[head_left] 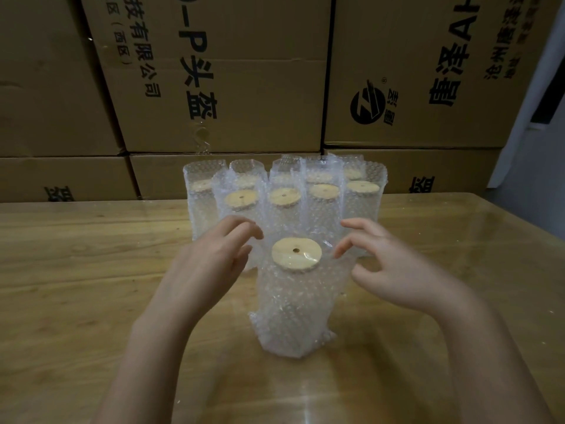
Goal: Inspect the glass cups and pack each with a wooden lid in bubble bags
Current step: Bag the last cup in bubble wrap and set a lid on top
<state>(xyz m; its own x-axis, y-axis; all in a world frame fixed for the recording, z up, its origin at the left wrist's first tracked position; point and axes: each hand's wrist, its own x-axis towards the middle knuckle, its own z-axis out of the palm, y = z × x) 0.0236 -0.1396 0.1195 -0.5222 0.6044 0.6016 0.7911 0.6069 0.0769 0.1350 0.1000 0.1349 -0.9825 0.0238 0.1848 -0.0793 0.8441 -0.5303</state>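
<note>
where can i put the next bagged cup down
Bare table lies left of the left hand, and right of the right hand out to the table's edge. Crowded: the rows of bagged cups packed behind the front bagged cup, near the far edge.

middle carton point(260, 41): sideways black print "技有限公司", "(西区)", "-p头盔" | right carton point(406, 32): "唐泽", "ah", round black logo, smaller print blurred | lower left carton point(76, 175): "盔", cut off | lower right carton point(458, 166): "盔"
</note>
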